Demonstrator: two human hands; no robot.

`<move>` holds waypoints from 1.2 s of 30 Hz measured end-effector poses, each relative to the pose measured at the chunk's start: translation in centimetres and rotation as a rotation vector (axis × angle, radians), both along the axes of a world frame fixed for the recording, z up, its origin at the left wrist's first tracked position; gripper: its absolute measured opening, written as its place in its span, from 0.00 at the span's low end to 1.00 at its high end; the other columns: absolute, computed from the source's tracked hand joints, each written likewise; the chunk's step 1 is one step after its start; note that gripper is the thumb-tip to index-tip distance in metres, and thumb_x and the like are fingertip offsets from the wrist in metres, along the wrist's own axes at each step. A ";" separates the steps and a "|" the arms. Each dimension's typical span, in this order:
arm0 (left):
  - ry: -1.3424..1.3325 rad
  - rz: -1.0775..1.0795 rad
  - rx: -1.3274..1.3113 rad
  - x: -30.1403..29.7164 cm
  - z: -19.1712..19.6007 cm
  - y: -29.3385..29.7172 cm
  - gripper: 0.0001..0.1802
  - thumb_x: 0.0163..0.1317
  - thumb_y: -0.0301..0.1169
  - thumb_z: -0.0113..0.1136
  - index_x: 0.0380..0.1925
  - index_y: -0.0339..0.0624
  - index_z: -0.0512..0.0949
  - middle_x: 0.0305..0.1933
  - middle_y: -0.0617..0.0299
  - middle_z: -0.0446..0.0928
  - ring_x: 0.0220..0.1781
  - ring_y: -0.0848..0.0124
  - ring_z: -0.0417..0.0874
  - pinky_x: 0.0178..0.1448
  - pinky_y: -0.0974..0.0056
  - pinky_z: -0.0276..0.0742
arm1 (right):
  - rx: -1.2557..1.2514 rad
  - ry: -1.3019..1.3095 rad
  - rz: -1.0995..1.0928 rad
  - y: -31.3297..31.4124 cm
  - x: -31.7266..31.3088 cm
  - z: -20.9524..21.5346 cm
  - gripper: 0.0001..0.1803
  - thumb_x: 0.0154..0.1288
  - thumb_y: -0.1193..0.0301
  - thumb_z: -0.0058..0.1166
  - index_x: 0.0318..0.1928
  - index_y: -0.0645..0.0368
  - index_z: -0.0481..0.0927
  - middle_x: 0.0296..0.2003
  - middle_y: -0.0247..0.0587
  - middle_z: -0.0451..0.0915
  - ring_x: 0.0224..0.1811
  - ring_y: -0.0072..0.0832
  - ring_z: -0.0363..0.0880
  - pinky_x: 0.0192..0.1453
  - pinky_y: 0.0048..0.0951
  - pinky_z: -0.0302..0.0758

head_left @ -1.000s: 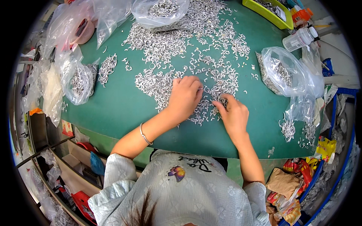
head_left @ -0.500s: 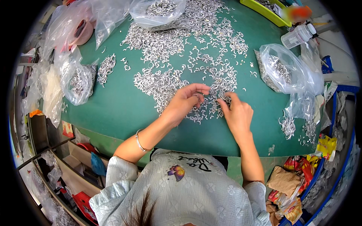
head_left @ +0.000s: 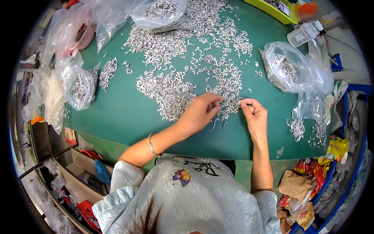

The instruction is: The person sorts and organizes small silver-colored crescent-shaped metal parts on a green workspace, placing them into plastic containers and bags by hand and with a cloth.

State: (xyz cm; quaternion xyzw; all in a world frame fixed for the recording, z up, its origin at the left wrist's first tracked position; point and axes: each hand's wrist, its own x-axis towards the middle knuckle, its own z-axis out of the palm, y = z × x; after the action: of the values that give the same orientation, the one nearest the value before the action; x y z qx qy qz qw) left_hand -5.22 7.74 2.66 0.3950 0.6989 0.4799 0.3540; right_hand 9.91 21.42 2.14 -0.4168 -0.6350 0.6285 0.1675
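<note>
Small silver crescent-shaped metal pieces (head_left: 167, 91) lie in a loose spread over the green table (head_left: 117, 113). My left hand (head_left: 200, 111) is over the near part of this spread, palm down with its fingers curled; what lies inside them is hidden. A few loose pieces (head_left: 212, 125) sit just below its thumb. At the right edge of the spread, my right hand (head_left: 255, 115) is closed in a pinch, thumb against forefinger. Anything between those fingertips is too small to tell from the pieces behind.
Clear plastic bags holding pieces stand at the left (head_left: 82, 87), back (head_left: 157, 17) and right (head_left: 286, 70). Smaller heaps lie at left (head_left: 108, 73) and right (head_left: 297, 128). A white bottle (head_left: 304, 34) and a yellow-green tray (head_left: 272, 11) are at the back right.
My left hand has moved right and slightly nearer, its fingers turned further down. My right hand has shifted right, away from the pieces, and its thumb and forefinger have come together.
</note>
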 end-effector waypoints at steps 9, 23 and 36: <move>0.621 -0.156 -0.004 2.1 0.5 -3.7 0.12 0.46 0.27 0.70 0.29 0.41 0.76 0.35 0.59 0.71 0.38 0.58 0.75 0.39 0.56 0.70 | 0.445 -0.267 0.402 -2.6 2.8 1.7 0.10 0.57 0.71 0.66 0.36 0.58 0.79 0.11 0.25 0.59 0.13 0.18 0.55 0.19 0.26 0.53; 0.523 -0.035 0.080 3.3 -0.7 -4.8 0.08 0.51 0.21 0.66 0.30 0.37 0.76 0.37 0.55 0.70 0.40 0.56 0.73 0.43 0.58 0.70 | 0.821 -0.258 0.352 -6.0 2.2 0.5 0.08 0.58 0.71 0.64 0.30 0.57 0.76 0.11 0.37 0.68 0.12 0.35 0.66 0.19 0.34 0.61; 0.269 0.212 0.050 2.7 -0.3 -5.3 0.07 0.55 0.18 0.64 0.34 0.37 0.79 0.29 0.59 0.77 0.26 0.71 0.74 0.31 0.68 0.71 | 0.975 -0.606 -0.327 2.7 11.7 2.1 0.07 0.63 0.67 0.61 0.30 0.56 0.79 0.12 0.37 0.66 0.13 0.30 0.63 0.20 0.35 0.63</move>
State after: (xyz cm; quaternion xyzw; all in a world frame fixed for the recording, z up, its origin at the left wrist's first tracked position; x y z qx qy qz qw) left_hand -2.50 2.42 2.34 0.3882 0.7656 0.4746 0.1946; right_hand 21.64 24.16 4.27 -0.5450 -0.7974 0.0837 0.2453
